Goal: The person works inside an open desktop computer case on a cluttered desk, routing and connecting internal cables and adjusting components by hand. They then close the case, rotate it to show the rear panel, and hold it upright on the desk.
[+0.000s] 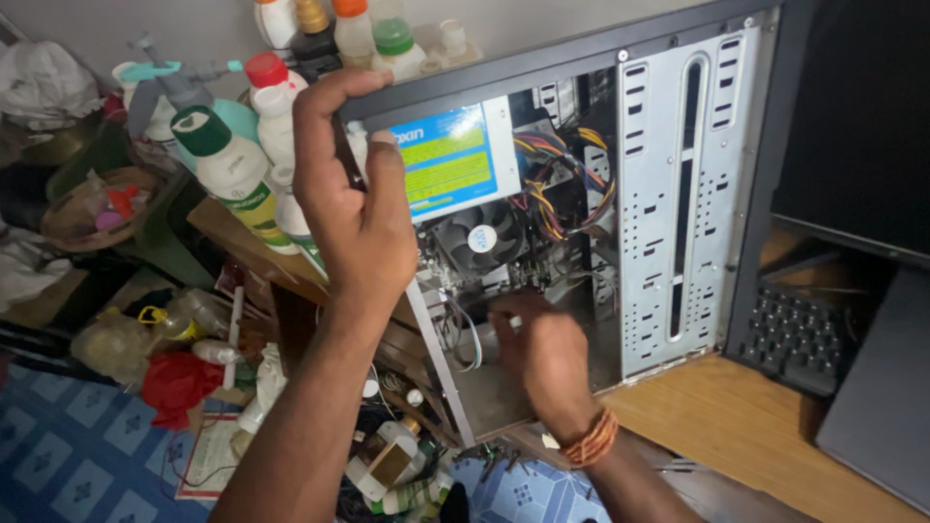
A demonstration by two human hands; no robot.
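On the wooden desk point(736, 426) stands an open computer case point(697, 194), its side panel off, so the inside is visible. The person's left hand point(354, 194) grips the top rear corner of the case: the fingers point(325, 97) are curled over the dark upper edge and the thumb point(387, 165) presses against the side, so the hand is clamped on the frame. The right hand point(547, 353) reaches inside the case, low, below the cooling fan point(481, 239) and near some thin cables point(465, 334). Its fingers are bent together toward the board, but I cannot tell if they pinch something, because the hand itself hides the tips. On the right wrist there is an orange braided band point(591, 441).

Inside, near the top, sits the power supply with a blue and yellow label point(450, 160), and a bundle of coloured wires point(557, 184) hangs beside it. A grey metal drive cage point(683, 194) fills the front part of the case.

Just behind the case many bottles are crowded together, among them a white bottle with a green cap point(228, 165) and one with a red cap point(266, 82). To the right of the case lies a black keyboard point(794, 334). Below, the floor has blue patterned tiles point(77, 455) with a red bag point(174, 387) and other small things scattered.
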